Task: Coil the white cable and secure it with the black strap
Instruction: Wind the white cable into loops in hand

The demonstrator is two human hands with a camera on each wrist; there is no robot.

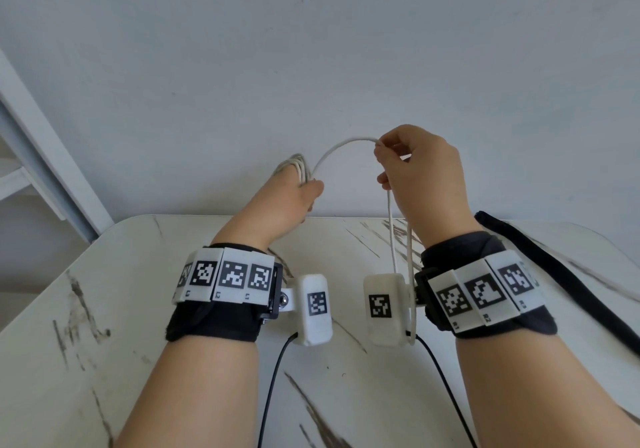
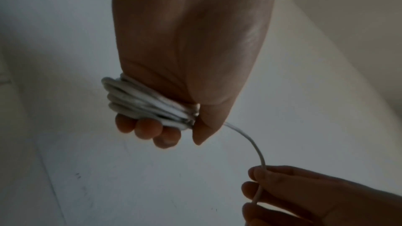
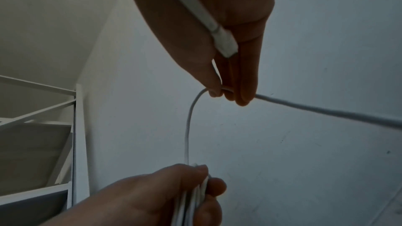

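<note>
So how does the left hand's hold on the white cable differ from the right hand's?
The left hand has several loops of the white cable wound round its fingers; the right hand pinches one single strand at its fingertips. The left hand is lower, the right hand higher, and the strand arches between them. Both are raised above the table.

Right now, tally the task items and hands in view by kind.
White cable: 1, part coiled on the left hand
Black strap: 1, on the table
Hands: 2, left hand and right hand
Total: 4
</note>
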